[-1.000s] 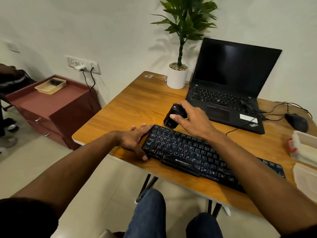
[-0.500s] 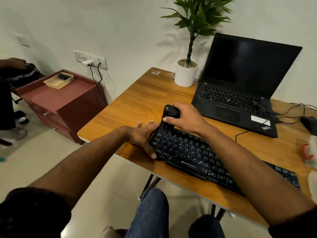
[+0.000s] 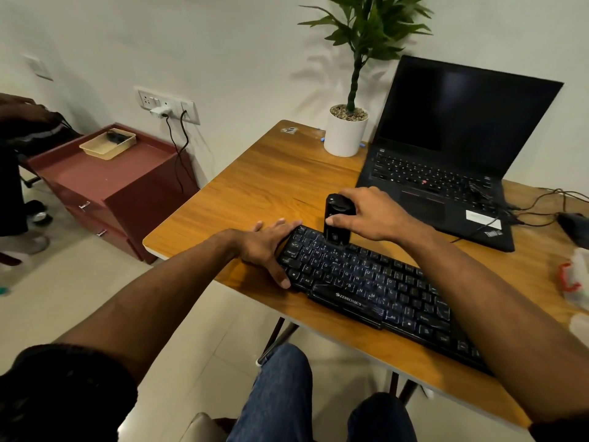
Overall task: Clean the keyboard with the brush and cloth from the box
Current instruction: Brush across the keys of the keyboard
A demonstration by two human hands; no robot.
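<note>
table (image 3: 255, 193): one, wooden top, dark legs below; carries everything listed here except the cabinet.
cabinet (image 3: 127, 199): one, dark red, left of the table against the wall; one shallow beige tray (image 3: 108, 145) on top with a small dark item in it.
laptop (image 3: 452, 148): one, black, lid up, screen dark, at the far right of the table.
keyboard (image 3: 366, 282): one, black, faintly lit keys, lying slantwise along the near edge of the table, in front of the laptop.
potted plant (image 3: 347, 129): one, white pot, green leaves, just left of the laptop at the back edge.
box (image 3: 573, 275): one, pale with a red clasp, at the right edge of the frame, blurred; contents cannot be told.
cables (image 3: 541, 205): several dark ones right of the laptop; count unclear.
mouse (image 3: 573, 228): one, dark, at the right edge, partly cut off.
left hand (image 3: 267, 247): fingers straight and spread, lying flat over the keyboard's left end, thumb along its near corner.
right hand (image 3: 373, 218): curled round the brush, thumb across its front.
brush (image 3: 338, 221): one, black and blocky, held upright, lower end on the keyboard's top-left keys; bristles not discernible.
</note>
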